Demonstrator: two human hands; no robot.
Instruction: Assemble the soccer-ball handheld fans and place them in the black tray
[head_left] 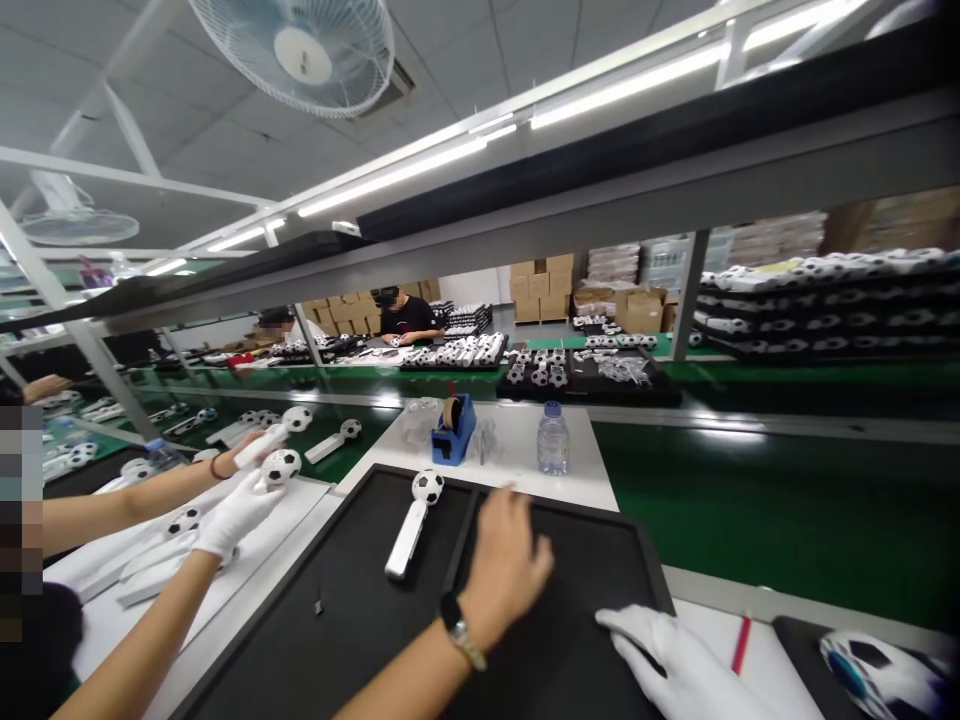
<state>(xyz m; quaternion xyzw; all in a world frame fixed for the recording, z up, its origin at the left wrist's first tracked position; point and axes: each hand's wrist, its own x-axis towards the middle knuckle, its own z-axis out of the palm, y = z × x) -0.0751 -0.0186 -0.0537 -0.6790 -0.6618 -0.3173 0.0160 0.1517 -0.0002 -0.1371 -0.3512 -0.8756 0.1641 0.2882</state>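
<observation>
Head view. The left hand [508, 565] is bare, with a watch on the wrist. It lies palm down on the right-hand black tray [611, 570], just by the seam with the left-hand black tray [330, 610]. Its fingers are loosely spread and a bit blurred, gripping nothing. The right hand [664, 650] is in a white glove, flat on the near right corner of the same tray. Its fingers are stretched out pointing left, and it holds nothing.

The football toy [414, 520], a white handle with a small football head, lies on the left-hand tray. Its head points away, and it sits just left of the left hand without touching it. Both trays sit on a white table [517, 450].

Farther back on the table are a blue tape dispenser [453, 430] and a water bottle [553, 438], near each other. A red pen [741, 645] lies right of the gloved hand. A bigger football [870, 678] sits at the bottom right corner on a dark mat. A green belt [787, 500] runs behind the table.

At left, a co-worker's gloved hand [236, 512] and bare hand [241, 452] each hold a similar toy, with more lying below them. Other people sit at far tables with boxes behind them. A ceiling fan [300, 50] hangs at the top.
</observation>
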